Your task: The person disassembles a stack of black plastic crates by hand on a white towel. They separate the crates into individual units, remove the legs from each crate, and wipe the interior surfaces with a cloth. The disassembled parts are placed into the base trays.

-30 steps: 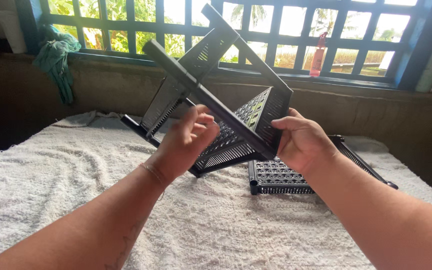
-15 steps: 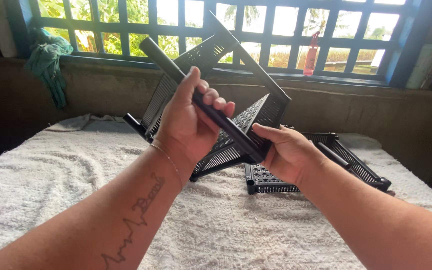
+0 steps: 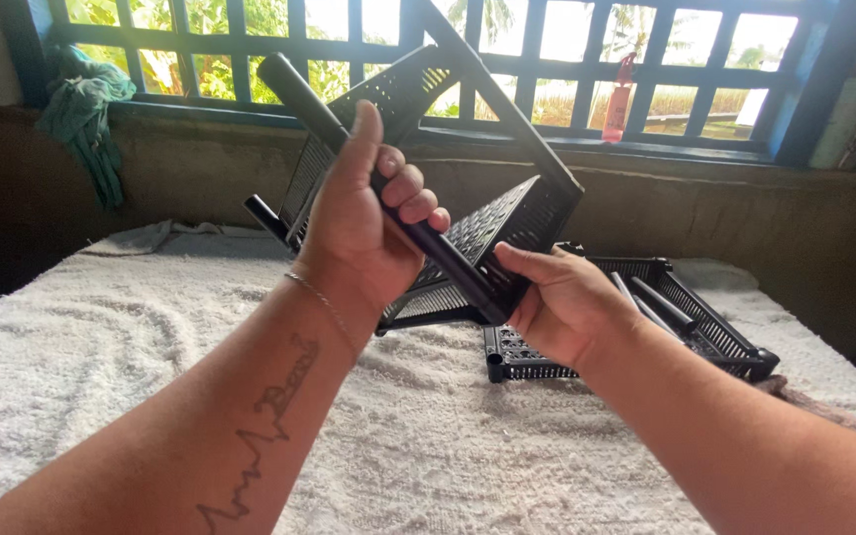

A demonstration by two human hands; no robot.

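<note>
Underneath everything, a white terry towel (image 3: 101, 376) covers the work surface and runs out of view at the left, right and bottom edges. Behind it a barred window (image 3: 547, 59) spans the back wall, its top cut off by the frame; what lies beyond the bars is washed out by glare. Held up in front of the window is a black perforated plastic rack (image 3: 507, 223), tilted on a corner, with its upper end cropped at the top edge and much of its lower panel hidden by the two hands. A second black perforated tray (image 3: 715, 332) lies flat on the towel, just behind the right wrist, which covers its near left part; a few loose black tubes rest inside it, their number hard to tell. A green cloth (image 3: 81, 109) hangs at the left end of the sill, and a red bottle (image 3: 623, 99) stands on the sill to the right, too small for detail. The left hand (image 3: 364, 223) is closed around a black tube (image 3: 388, 193) that slants from upper left to lower right, fingers wrapped over it. The right hand (image 3: 557, 302) grips the rack's lower corner, where the tube's bottom end meets it; the joint itself is hidden by the fingers.
</note>
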